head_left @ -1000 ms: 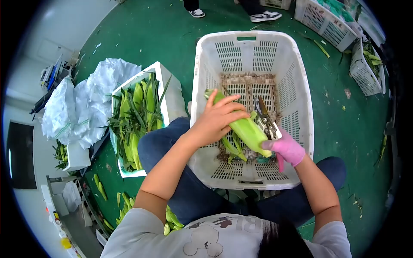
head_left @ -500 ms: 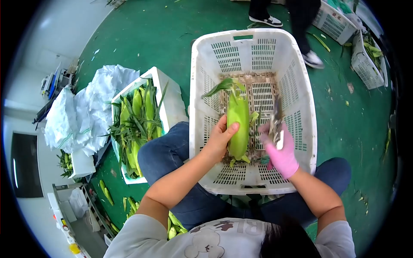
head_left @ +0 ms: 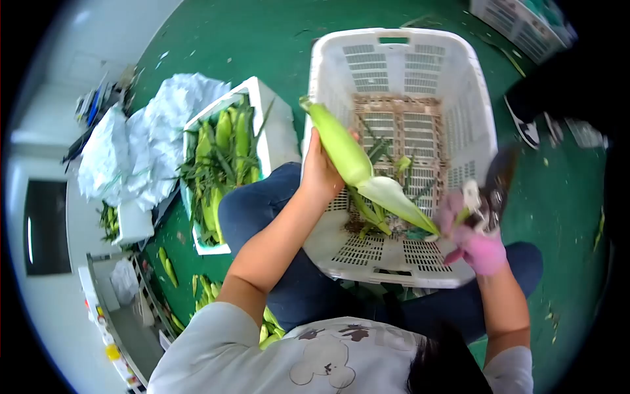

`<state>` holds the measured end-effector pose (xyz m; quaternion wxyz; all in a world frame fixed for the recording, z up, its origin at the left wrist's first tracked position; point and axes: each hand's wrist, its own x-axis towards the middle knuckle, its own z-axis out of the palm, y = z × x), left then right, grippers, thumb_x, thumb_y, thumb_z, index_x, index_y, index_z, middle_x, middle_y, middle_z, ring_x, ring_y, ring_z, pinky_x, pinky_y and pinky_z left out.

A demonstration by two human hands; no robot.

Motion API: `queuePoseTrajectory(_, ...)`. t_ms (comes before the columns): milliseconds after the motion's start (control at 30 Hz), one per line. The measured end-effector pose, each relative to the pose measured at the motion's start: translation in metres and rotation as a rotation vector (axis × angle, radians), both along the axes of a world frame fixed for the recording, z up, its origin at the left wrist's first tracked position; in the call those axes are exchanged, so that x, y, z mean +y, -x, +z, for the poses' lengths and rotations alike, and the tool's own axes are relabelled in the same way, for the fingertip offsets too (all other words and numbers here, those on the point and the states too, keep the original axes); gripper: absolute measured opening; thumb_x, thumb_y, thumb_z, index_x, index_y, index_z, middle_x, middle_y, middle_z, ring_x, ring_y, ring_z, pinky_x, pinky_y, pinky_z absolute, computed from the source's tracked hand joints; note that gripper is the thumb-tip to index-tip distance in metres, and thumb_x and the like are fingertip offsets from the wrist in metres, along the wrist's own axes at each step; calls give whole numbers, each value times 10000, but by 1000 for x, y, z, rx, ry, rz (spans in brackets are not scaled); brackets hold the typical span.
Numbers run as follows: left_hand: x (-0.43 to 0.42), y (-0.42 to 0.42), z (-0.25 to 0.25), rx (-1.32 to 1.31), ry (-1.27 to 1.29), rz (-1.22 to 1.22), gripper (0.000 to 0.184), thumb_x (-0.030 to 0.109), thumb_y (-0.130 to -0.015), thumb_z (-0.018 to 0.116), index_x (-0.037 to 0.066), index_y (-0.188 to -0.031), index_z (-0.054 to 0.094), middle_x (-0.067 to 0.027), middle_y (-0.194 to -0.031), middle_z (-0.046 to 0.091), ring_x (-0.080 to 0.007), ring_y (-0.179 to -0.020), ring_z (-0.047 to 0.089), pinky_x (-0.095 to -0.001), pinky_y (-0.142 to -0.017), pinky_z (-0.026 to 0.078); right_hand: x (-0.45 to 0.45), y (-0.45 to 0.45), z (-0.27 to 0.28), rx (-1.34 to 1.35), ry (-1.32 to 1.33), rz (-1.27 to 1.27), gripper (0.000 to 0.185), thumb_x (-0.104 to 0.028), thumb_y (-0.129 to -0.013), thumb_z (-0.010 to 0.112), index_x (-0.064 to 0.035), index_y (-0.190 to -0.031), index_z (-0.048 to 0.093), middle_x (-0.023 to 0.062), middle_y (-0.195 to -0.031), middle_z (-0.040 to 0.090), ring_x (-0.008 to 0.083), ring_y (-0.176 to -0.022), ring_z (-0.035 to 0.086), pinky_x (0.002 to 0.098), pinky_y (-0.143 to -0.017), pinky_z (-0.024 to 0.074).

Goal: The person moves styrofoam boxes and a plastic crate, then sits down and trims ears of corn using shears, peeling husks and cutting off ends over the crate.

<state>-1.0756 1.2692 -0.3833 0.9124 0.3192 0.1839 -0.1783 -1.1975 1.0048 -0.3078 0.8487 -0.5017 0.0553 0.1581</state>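
My left hand (head_left: 323, 169) is wrapped round an ear of corn (head_left: 340, 148) above the large white basket. The ear lies tilted, its stem end up to the left. One pale husk leaf (head_left: 397, 197) is stretched from its lower end toward my right hand (head_left: 476, 236), which wears a pink glove. The gloved fingers are closed on what look like pruning shears (head_left: 487, 207), blurred by motion, with the leaf's tip at the fingers. Cut-off green husk pieces (head_left: 367, 213) lie in the white basket (head_left: 482, 111).
To the left stands a white foam box (head_left: 275, 128) full of unhusked corn (head_left: 223, 151), beside crumpled white sacks (head_left: 154, 138). More ears (head_left: 269, 328) lie on the green floor near my leg. A person's dark-trousered leg and shoe (head_left: 523, 125) are at the right; another crate (head_left: 522, 26) stands behind.
The ear has tipped over to the left, and a husk leaf is now drawn out from it. My right hand has moved right and down. The other person has moved right.
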Motion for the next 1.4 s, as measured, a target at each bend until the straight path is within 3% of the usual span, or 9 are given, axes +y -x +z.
queuePoseTrajectory(100, 12, -14, -5, -44, 115, -88, 622, 575, -1014, 315, 20, -1183, 541, -136, -1053, 625, -294, -956, 612, -407, -863, 522, 8, 3, 22, 52, -74, 21, 368, -98, -660, 715, -139, -868, 414, 21, -709, 510, 128, -659, 490, 261, -578, 384)
queuePoseTrajectory(133, 12, -15, -6, -42, 3, -33, 628, 583, -1009, 313, 20, -1159, 547, -136, -1009, 629, -297, -891, 615, -401, -811, 527, -24, 29, -17, -58, 457, -14, 355, -64, -682, 725, -123, -899, 451, 46, -808, 554, 140, -767, 531, 260, -623, 444)
queuePoseTrajectory(233, 47, -37, -23, 70, -33, 241, 655, 608, -1000, 291, 20, -1079, 569, -114, -969, 625, -273, -835, 623, -375, -765, 545, -53, 20, -8, -571, 367, 44, 378, -37, -754, 727, -72, -1064, 515, 69, -959, 593, 146, -887, 573, 263, -730, 503)
queuePoseTrajectory(433, -5, -5, 7, -149, 39, -407, 792, 674, -938, 418, 41, -1413, 448, -107, -1317, 551, -254, -1104, 599, -415, -856, 554, -34, -21, -21, -327, 994, -47, 516, -132, -790, 724, -3, -1247, 524, 75, -1047, 599, 132, -876, 554, 256, -800, 477)
queuePoseTrajectory(600, -9, 24, 5, -196, 15, -732, 788, 450, -826, 724, 39, -1411, 392, -224, -1253, 572, -336, -1135, 603, -514, -923, 535, -28, -22, -4, 70, 282, 199, 485, -177, -774, 719, -28, -1200, 538, 58, -992, 587, 140, -902, 601, 289, -789, 505)
queuePoseTrajectory(800, -12, 25, 11, -196, 70, -915, 778, 433, -835, 690, 12, -1409, 376, -273, -1185, 591, -404, -1066, 638, -515, -867, 558, -36, -28, 2, 91, 471, 467, 664, -175, -742, 711, -50, -1350, 474, 64, -1198, 555, 142, -926, 613, 233, -616, 553)
queuePoseTrajectory(1133, -18, 38, 1, -135, 328, -1100, 814, 438, -765, 787, -2, -1360, 450, -201, -1015, 629, -300, -895, 659, -411, -767, 547, -17, -23, -7, 68, 237, 101, 315, -129, -749, 676, -5, -1018, 570, 27, -809, 575, 103, -655, 560, 251, -591, 481)
queuePoseTrajectory(1267, -23, 46, 13, -550, -447, -988, 770, 289, -693, 876, -1, -1314, 524, -128, -1128, 649, -192, -1010, 634, -340, -896, 501, -19, -28, -6, 180, 47, -55, 295, -87, -779, 633, -1, -1051, 559, 63, -842, 598, 134, -698, 572, 278, -664, 501)
queuePoseTrajectory(1400, -31, 38, 27, -840, -725, -1108, 775, 243, -654, 860, -12, -1314, 546, -108, -1174, 645, -203, -1091, 605, -328, -967, 454, -10, -21, -2, 124, 81, -30, 331, -59, -770, 653, -5, -1082, 557, 64, -903, 603, 132, -782, 584, 283, -745, 509)
